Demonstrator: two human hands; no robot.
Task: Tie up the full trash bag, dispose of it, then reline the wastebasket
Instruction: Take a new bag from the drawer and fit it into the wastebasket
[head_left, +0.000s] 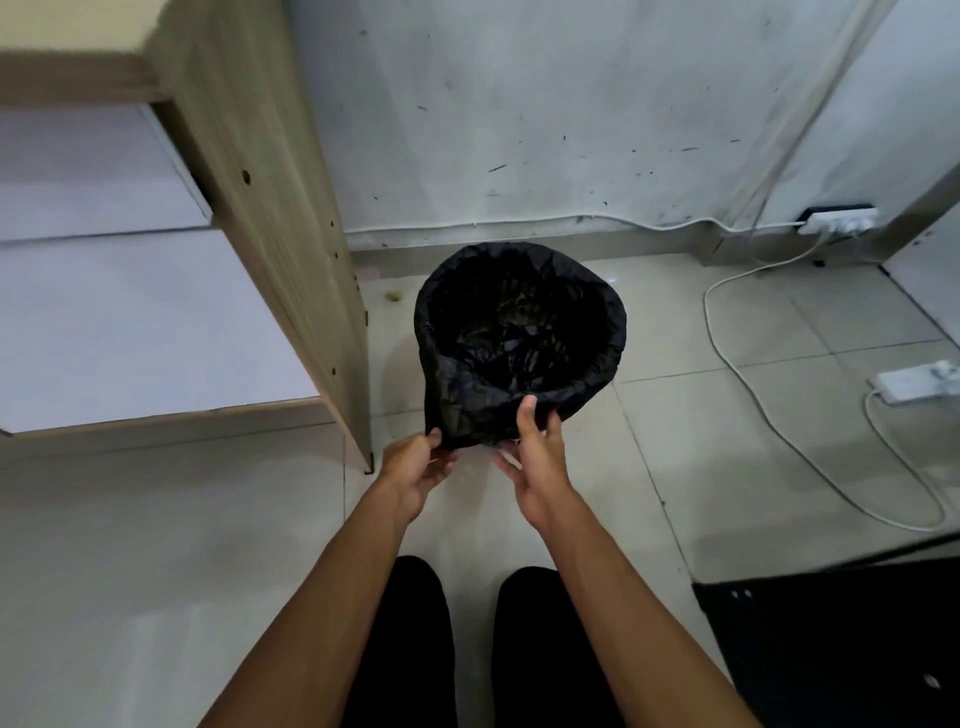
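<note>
We find the bin (519, 332) on the floor (675, 415), freshly lined. Both hands, left (415, 467) and right (537, 462), pinch the liner (467, 415) overhang at the near rim. Film is thin, slippery; grip folded edges.

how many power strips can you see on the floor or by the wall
2: one white power strip sits against the wall's base at the far right; another white power strip lies on the floor tiles at the right edge. Others could be out of frame.

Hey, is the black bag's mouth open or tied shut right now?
Open. The black bag is folded over the wastebasket rim, its dark inside visible, while the left hand and right hand hold its near edge.
</note>
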